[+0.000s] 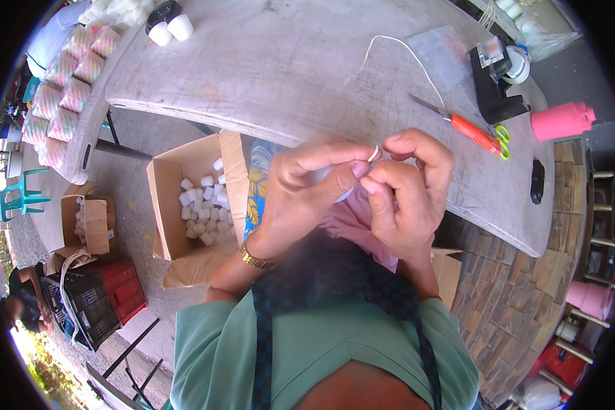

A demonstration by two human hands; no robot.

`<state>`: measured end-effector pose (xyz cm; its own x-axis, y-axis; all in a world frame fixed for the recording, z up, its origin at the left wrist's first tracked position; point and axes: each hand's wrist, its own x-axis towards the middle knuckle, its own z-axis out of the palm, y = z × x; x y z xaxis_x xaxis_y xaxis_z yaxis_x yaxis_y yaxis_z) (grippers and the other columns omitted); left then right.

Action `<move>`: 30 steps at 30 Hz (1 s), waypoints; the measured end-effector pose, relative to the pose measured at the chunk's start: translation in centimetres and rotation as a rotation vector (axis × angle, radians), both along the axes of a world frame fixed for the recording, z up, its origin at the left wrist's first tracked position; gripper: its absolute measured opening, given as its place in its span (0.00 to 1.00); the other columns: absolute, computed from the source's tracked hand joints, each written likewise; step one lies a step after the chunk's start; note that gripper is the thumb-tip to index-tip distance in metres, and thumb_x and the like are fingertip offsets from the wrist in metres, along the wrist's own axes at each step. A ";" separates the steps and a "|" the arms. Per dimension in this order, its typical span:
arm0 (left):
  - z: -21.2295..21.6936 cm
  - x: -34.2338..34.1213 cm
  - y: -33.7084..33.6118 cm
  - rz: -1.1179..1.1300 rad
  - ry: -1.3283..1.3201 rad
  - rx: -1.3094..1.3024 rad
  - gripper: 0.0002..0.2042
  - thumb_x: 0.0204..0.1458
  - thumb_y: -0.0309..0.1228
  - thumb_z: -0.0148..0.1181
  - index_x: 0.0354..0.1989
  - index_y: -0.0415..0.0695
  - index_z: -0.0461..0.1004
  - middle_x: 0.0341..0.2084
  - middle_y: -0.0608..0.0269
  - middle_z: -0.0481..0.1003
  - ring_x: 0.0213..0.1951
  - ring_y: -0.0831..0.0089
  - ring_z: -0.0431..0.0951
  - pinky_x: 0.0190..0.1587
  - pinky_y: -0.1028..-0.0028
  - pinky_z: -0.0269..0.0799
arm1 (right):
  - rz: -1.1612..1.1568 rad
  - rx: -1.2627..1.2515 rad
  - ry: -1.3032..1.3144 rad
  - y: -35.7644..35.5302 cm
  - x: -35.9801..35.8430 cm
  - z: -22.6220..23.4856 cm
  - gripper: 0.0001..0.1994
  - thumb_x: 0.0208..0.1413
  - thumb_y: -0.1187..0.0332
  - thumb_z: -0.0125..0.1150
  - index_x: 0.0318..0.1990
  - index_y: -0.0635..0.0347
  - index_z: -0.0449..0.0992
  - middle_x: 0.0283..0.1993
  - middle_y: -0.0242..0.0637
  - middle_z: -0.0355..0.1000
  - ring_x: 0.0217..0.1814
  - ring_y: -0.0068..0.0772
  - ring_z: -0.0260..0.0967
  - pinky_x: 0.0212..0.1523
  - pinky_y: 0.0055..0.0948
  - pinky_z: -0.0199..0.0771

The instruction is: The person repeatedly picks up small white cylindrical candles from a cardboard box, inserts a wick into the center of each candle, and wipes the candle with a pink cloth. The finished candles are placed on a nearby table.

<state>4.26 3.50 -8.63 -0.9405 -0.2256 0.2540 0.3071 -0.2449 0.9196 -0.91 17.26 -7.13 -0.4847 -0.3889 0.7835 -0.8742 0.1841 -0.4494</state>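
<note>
A short white strip (374,154) is held up near the centre of the frame, just above the near edge of the bench (280,75) as pictured. Its lower part is pinched between the thumb and forefinger of the left hand (314,183), and its long axis is slanted steeply, from lower left to upper right. The right hand (415,193) is set just to the right of the strip, so the two hands are brought almost together, with the left the nearer, being the one in contact. The right fingers are curled in toward the strip, their tips bunched to its right and below it; whether anything is gripped there cannot be told. The upper end of the strip is thus pointed toward the right forefinger. Beyond the hands, toward the upper right of the frame, a thin white cord (406,45) is laid in a curve across the bench, well apart from the fingers. Its lower end is brought close to an orange-handled knife (473,132), beside which green scissor handles (503,141) are seen. At centre left, below the bench, white cylindrical pieces (201,205) are heaped in an open cardboard box (167,184).
</note>
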 end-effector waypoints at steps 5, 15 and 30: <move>0.8 0.0 -0.9 0.072 0.184 -0.521 0.07 0.50 0.21 0.64 0.38 0.37 0.80 0.31 0.61 0.79 0.37 0.75 0.76 0.56 0.68 0.62 | 0.074 -0.107 -0.271 0.3 -0.5 0.3 0.05 0.51 0.77 0.65 0.34 0.65 0.74 0.36 0.43 0.72 0.32 0.33 0.70 0.33 0.28 0.71; 0.3 -0.1 -1.0 0.039 -0.014 -0.255 0.03 0.52 0.23 0.63 0.34 0.37 0.78 0.30 0.61 0.78 0.34 0.77 0.77 0.38 0.77 0.70 | 0.052 0.018 -0.153 0.3 -0.8 0.1 0.13 0.43 0.83 0.65 0.38 0.64 0.77 0.34 0.38 0.73 0.33 0.33 0.71 0.30 0.28 0.70; -1.6 -1.5 -0.2 0.664 0.418 -0.985 0.09 0.38 0.21 0.68 0.30 0.45 0.78 0.28 0.66 0.76 0.30 0.67 0.76 0.60 0.53 0.63 | -0.154 0.204 0.031 -0.2 -1.3 0.0 0.11 0.41 0.82 0.63 0.35 0.63 0.76 0.33 0.38 0.72 0.34 0.40 0.68 0.38 0.35 0.68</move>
<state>2.74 3.32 -10.28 -0.5256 -0.1693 0.8337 0.4187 0.8016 0.4268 -2.22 17.11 -7.11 -0.5275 -0.4641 0.7116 -0.8415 0.4004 -0.3627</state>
